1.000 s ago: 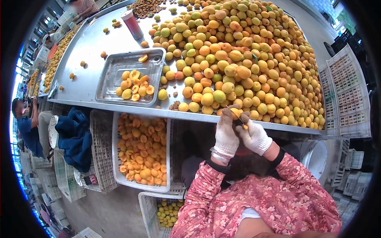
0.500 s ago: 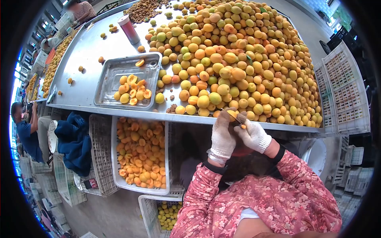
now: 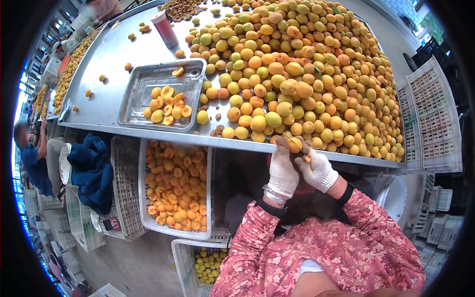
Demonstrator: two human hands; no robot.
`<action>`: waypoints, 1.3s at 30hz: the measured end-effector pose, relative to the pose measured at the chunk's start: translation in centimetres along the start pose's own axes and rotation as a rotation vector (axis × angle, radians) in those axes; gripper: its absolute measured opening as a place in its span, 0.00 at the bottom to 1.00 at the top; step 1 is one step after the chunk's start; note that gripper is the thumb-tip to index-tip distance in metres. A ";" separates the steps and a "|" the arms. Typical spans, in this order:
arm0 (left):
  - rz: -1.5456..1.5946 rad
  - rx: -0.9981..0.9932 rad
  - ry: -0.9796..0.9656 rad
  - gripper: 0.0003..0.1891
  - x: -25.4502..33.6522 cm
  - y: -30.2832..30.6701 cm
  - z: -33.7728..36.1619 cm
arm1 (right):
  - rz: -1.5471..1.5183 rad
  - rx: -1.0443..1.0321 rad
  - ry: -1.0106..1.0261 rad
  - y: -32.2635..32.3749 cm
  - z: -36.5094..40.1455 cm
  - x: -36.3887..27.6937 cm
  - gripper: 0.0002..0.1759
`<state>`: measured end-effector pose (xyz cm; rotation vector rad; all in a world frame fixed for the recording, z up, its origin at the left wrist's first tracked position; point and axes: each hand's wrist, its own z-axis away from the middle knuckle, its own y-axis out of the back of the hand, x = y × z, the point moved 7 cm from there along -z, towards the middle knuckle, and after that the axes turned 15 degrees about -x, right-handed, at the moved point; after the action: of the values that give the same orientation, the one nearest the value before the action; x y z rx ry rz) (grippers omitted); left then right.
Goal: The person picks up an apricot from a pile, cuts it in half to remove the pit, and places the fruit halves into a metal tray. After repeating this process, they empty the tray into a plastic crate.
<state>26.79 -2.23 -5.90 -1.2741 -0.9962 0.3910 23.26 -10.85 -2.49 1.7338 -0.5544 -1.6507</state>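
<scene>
My left hand (image 3: pixel 283 173), in a white knit glove with soiled fingertips, is closed on an orange-yellow apricot (image 3: pixel 295 144) at the table's front edge. My right hand (image 3: pixel 319 172), gloved the same way, grips a small thin-bladed knife (image 3: pixel 300 154) against that apricot. A bit of orange shows by the right fingers. Just beyond both hands rises a big heap of whole apricots (image 3: pixel 302 89). To the left on the table, a metal tray (image 3: pixel 129 106) holds apricot halves (image 3: pixel 168 110).
Below the table edge stands a white crate (image 3: pixel 212 198) full of apricot halves. Another crate (image 3: pixel 180 257) holds greenish fruit. A pink-and-white cup (image 3: pixel 165 30) stands near a pile of pits (image 3: pixel 180 9). White crates (image 3: pixel 430 114) flank the right side. A seated person (image 3: pixel 37 163) is at far left.
Both hands have shifted slightly, and the apricot between them shows more of its orange side. The view has moved a little; tray, cup and crates look unchanged.
</scene>
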 end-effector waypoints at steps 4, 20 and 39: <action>-0.072 0.082 -0.007 0.36 0.4 -0.5 0.2 | -0.066 -0.075 -0.045 -0.7 0.3 0.3 0.19; -0.286 -0.004 0.032 0.10 0.3 -0.7 0.5 | -0.872 -0.481 -0.582 0.8 2.0 -0.9 0.12; -0.309 -0.073 0.015 0.14 0.2 -1.1 -0.2 | -0.446 -0.276 -0.137 1.4 0.7 0.4 0.13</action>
<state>26.74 -2.58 -4.79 -1.1622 -1.1819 0.1068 22.81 -12.23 -1.80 1.6209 0.0142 -2.0522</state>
